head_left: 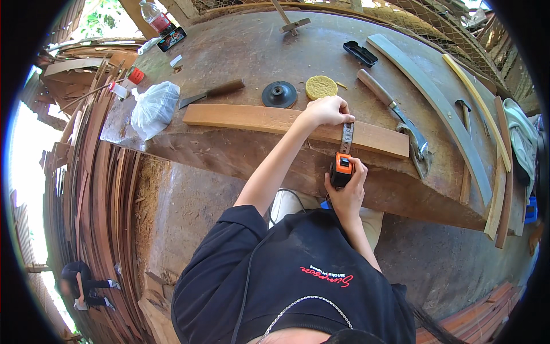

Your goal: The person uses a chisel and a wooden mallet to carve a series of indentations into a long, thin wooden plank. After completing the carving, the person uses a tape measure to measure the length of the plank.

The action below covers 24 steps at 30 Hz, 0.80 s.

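A reddish-brown wooden board [246,117] lies along the near edge of the workbench. Across its right part runs the short drawn-out blade of an orange-and-black tape measure [342,166]. My left hand [329,110], closed, pinches the blade's far end at the board's far side. Wrapped round the case, my right hand [350,189] holds it just off the bench's near edge. Beyond the board are a round yellow pad [321,88] and a black backing disc [279,94]. A knife with a wooden handle [223,88] rests behind the board's left part.
On the bench [246,51] stand a hammer [293,26], a black open case [360,53] and a wooden-handled blade [381,92]. A filled plastic bag [154,109] sits at left. Long strips [441,109] lie at right. Timber stacks [94,195] fill the left side; a person [86,284] sits there.
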Motion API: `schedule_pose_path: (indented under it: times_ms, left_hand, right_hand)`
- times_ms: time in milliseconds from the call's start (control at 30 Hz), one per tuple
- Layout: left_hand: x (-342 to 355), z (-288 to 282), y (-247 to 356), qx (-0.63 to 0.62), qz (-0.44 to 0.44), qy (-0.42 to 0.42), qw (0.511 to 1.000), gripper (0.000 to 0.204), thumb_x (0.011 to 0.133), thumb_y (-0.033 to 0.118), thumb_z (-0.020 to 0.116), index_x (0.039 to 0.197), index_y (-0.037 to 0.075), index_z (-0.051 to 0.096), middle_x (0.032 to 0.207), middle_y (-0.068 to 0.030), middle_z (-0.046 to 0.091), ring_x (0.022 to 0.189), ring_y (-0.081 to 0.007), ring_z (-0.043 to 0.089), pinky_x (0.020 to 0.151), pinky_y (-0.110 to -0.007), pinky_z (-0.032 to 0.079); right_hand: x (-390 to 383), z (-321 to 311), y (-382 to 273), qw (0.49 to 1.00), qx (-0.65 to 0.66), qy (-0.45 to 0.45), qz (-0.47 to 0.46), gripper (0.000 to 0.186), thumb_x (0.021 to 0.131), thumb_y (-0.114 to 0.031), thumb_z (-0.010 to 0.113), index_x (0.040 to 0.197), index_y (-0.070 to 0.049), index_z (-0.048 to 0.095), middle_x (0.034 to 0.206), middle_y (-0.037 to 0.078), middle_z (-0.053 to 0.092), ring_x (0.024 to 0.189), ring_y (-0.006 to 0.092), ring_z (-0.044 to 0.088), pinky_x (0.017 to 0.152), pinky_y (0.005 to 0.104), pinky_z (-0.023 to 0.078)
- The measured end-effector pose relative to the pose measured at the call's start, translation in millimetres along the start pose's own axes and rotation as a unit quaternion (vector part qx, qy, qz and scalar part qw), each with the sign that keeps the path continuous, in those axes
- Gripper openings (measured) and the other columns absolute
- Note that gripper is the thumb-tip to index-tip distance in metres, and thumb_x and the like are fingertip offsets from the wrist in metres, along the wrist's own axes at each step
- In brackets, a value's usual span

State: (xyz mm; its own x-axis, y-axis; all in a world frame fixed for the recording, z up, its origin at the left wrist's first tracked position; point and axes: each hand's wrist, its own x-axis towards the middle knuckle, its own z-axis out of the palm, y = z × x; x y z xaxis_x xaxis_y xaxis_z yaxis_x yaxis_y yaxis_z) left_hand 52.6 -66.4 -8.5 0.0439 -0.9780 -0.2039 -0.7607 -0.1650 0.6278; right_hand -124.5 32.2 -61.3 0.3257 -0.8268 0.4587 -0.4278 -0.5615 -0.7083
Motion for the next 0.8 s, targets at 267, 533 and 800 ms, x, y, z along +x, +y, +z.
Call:
schedule_pose_path:
  times_ms: [267, 533, 800]
  left_hand:
    - [-0.3, 0.0, 0.2, -0.006, -0.005, -0.002, 1.000, 0.035, 0.073, 0.039, 0.063, 0.082, 0.006, 0.063, 0.069, -0.0066, 0.060, 0.058, -0.0140, 0.055, 0.053, -0.026, 0.043]
    - [-2.1, -1.6, 2.1, -0.017, -0.015, -0.009, 1.000, 0.035, 0.073, 0.040, 0.063, 0.082, 0.006, 0.063, 0.070, -0.0072, 0.060, 0.060, -0.0153, 0.055, 0.054, -0.027, 0.043]
    - [-0.6, -1.0, 1.4, -0.017, -0.012, -0.014, 1.000, 0.036, 0.073, 0.041, 0.063, 0.082, 0.006, 0.063, 0.071, -0.0074, 0.060, 0.061, -0.0154, 0.056, 0.056, -0.027, 0.043]
  right_hand:
    - [-0.3, 0.4, 0.7, 1.000, -0.002, 0.001, -0.001, 0.061, 0.067, -0.016, 0.068, 0.115, -0.007, 0.032, 0.105, 0.014, 0.040, 0.088, 0.0321, 0.052, 0.064, 0.0398, 0.048]
    - [-0.1, 0.0, 0.4, 1.000, 0.000, -0.001, 0.001, 0.060, 0.067, -0.016, 0.068, 0.115, -0.007, 0.033, 0.105, 0.014, 0.041, 0.087, 0.0320, 0.053, 0.064, 0.0397, 0.048]
    - [-0.5, 0.6, 1.9, 1.000, 0.001, 0.000, -0.002, 0.060, 0.067, -0.015, 0.068, 0.115, -0.007, 0.033, 0.105, 0.014, 0.041, 0.088, 0.0327, 0.052, 0.064, 0.0400, 0.048]
